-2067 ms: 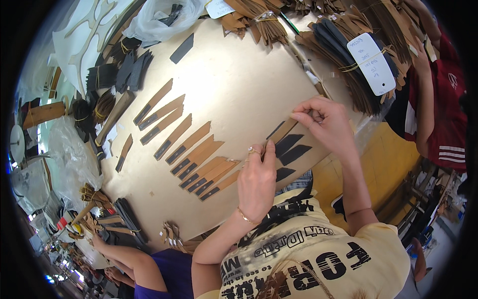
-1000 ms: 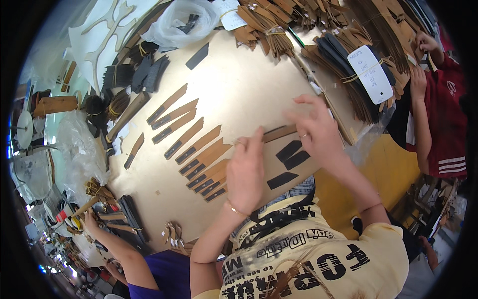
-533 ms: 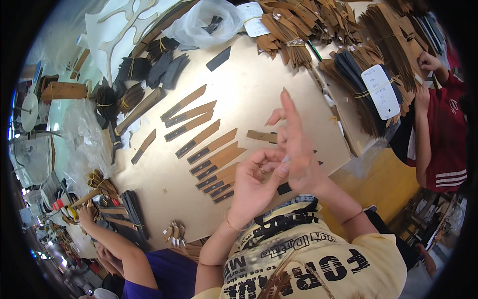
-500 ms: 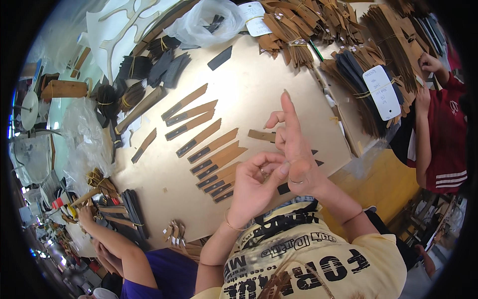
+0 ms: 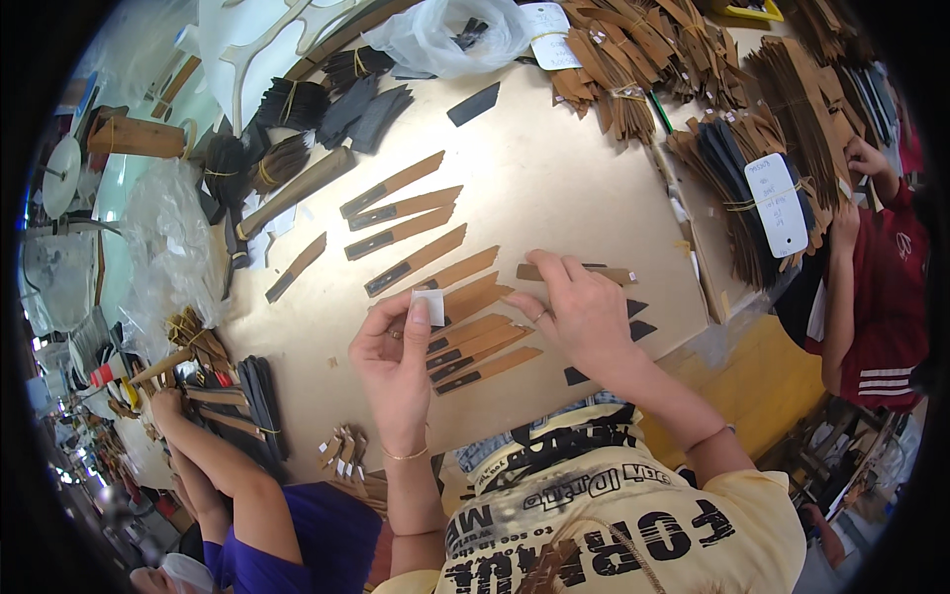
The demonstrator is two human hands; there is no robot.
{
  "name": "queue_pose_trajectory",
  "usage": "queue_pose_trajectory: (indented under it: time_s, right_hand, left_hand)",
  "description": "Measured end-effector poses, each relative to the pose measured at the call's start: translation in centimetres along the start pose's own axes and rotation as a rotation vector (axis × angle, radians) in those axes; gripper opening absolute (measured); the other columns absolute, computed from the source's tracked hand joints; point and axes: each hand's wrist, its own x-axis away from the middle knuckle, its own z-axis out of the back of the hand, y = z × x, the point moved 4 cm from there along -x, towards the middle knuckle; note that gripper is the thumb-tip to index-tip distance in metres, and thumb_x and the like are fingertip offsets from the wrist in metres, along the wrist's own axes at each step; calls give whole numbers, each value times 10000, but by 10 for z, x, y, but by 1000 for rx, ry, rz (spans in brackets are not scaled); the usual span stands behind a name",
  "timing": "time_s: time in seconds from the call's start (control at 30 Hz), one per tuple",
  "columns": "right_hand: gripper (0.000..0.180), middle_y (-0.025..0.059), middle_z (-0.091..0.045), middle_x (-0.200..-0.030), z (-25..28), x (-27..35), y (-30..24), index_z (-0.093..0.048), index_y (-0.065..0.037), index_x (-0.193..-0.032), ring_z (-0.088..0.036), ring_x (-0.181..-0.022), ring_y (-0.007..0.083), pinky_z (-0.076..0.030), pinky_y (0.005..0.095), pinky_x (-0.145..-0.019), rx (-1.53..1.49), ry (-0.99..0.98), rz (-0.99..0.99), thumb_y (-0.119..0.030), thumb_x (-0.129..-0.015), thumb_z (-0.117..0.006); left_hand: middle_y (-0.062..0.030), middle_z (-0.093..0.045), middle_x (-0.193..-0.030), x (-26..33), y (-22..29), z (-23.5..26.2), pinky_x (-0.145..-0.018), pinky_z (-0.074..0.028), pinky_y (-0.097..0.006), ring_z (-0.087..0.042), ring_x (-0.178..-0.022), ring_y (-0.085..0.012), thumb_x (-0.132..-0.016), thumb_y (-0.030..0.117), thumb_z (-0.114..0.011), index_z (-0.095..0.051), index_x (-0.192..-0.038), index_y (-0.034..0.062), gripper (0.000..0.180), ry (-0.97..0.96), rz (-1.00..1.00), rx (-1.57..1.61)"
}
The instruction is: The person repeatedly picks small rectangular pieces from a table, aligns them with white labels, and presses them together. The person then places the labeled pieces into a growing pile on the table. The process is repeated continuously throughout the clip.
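Note:
My left hand (image 5: 393, 358) is closed, pinching a small white square piece (image 5: 433, 306) between thumb and fingers, over the row of strips. Beneath and around it lie several brown leather-like strips (image 5: 492, 371) with dark patches at their left ends. My right hand (image 5: 586, 315) reaches over the table with thumb and index finger apart. Its fingers are at a brown strip (image 5: 618, 276) that lies crosswise, partly hidden under the hand. Dark pointed strips (image 5: 641, 330) lie beside my right wrist. Whether the right fingertips press on the brown strip is hard to make out.
Tied bundles of brown strips (image 5: 633, 109) and a white tag (image 5: 776, 205) lie at the back right. A wooden-handled hammer (image 5: 297, 190), black bundles (image 5: 294, 103) and a clear plastic bag (image 5: 450, 38) stand farther back. Co-workers' arms (image 5: 223, 450) show at left and right.
My hands have come apart from each other. The left moved left and now shows the white piece; the right lowered its raised finger to the crosswise brown strip. The view has shifted slightly.

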Motion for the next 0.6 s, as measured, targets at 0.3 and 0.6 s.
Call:
queue_pose_trajectory:
  time_s: [0.3, 0.6]
  right_hand:
    - [171, 124, -609, -748, 14, -4, 18, -529, -60, -1010, -620, -611, 324, -480, 408, -561, -350, -161, -185, -191, -948, -619]
    - [96, 60, -572, -708, 35, 2, 52, -555, -10, -1003, -498, -607, 113, -411, 271, -569, -578, -198, -308, -7, -911, -526]
  left_hand:
    - [-69, -697, -987, 6, -9, -40, -789, -521, -254, -636, -871, -109, -953, 35, -638, -668, -1083, -54, 160, -214, 60, 55]
    - [-118, -603, -833, -6, -10, -95, -580, -468, -289, -599, -641, -155, -904, -61, -574, -707, -1071, 4, 223, -386, -191, -484]
